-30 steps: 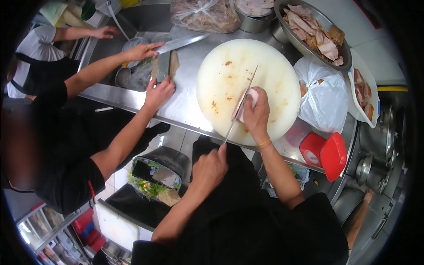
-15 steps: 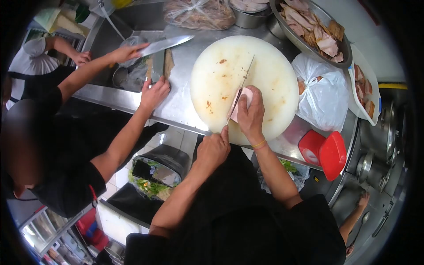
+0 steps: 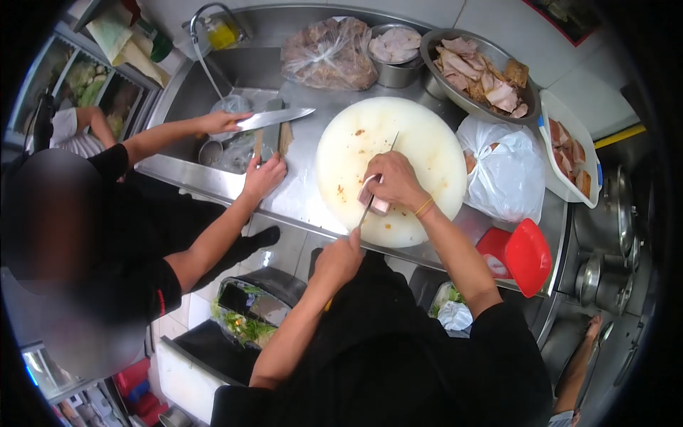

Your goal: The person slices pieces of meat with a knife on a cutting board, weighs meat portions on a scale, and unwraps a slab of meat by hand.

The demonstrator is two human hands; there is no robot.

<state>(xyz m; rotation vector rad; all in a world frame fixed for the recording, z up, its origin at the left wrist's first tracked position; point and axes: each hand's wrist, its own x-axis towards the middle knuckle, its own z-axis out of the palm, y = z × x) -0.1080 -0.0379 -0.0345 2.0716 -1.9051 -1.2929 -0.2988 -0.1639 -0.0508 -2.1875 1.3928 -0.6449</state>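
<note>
On the round white cutting board (image 3: 434, 149) lies a small piece of pink meat (image 3: 380, 206), near the board's front edge. My left hand (image 3: 337, 263) is closed round the handle of a knife (image 3: 366, 211), whose narrow blade points away from me over the board beside the meat. My right hand (image 3: 395, 179) reaches across the blade from the right, its fingers bent down on the meat and a thin slice at its left side. The fingers cover part of the blade and meat. Small brown crumbs dot the board.
At the left, a co-worker's hands (image 3: 267, 176) hold a large knife (image 3: 277, 117) and touch a dark flat block (image 3: 269, 135) by the sink. Behind stand bagged meat (image 3: 331, 53) and a meat bowl (image 3: 530, 107); at right, a white bag (image 3: 505, 171) and red container (image 3: 528, 257).
My right hand has shifted left, over the blade, with its fingers now on the meat's left side. The view has tilted up, showing more of the back wall and tap.
</note>
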